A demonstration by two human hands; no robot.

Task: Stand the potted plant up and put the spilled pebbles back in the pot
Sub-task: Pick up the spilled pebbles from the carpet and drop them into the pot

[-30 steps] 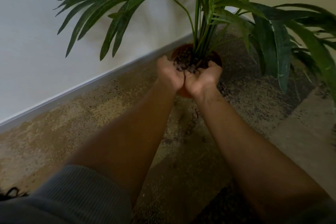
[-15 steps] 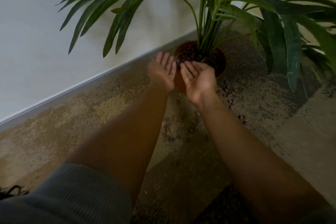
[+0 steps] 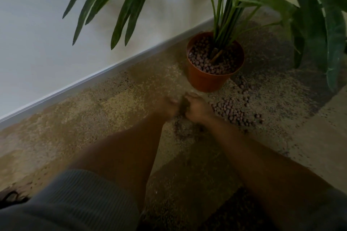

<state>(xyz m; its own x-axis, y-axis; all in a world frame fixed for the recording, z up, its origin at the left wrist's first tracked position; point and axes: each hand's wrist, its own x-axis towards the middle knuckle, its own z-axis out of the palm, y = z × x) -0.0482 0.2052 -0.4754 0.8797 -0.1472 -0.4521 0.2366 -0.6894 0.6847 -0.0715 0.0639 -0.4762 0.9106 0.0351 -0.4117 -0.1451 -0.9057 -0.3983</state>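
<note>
pot: round terracotta-orange plastic pot (image 3: 206, 80) upright on the mottled brown carpet floor (image 3: 112, 110), just off the white skirting board (image 3: 93, 78), at 12 o'clock from the hands
plant: green long-leaved palm plant (image 3: 225, 15) rooted in the pot, stems vertical, fronds fanning toward 10 and 3 o'clock
pebbles in pot: small round brown clay pebbles (image 3: 202, 62) fill it to a little below the rim, packed round the stems
pebbles on floor: spilled brown pebble patch (image 3: 232, 110) on the carpet at 5 o'clock from the pot, just beside the right hand; a thinner string runs up toward the pot base
left hand: left hand (image 3: 169, 106) low over the carpet, badly motion-blurred; grip unreadable, can't tell
right hand: right hand (image 3: 198, 107) down at the carpet next to the left, edge of the pebble patch at its 3 o'clock; fingers look curled inward, but can't tell whether they hold anything
gap: hands nearly together, dark blur between them, contents unclear
clothing: grey ribbed sleeve (image 3: 78, 202) at 7 o'clock in the view
</note>
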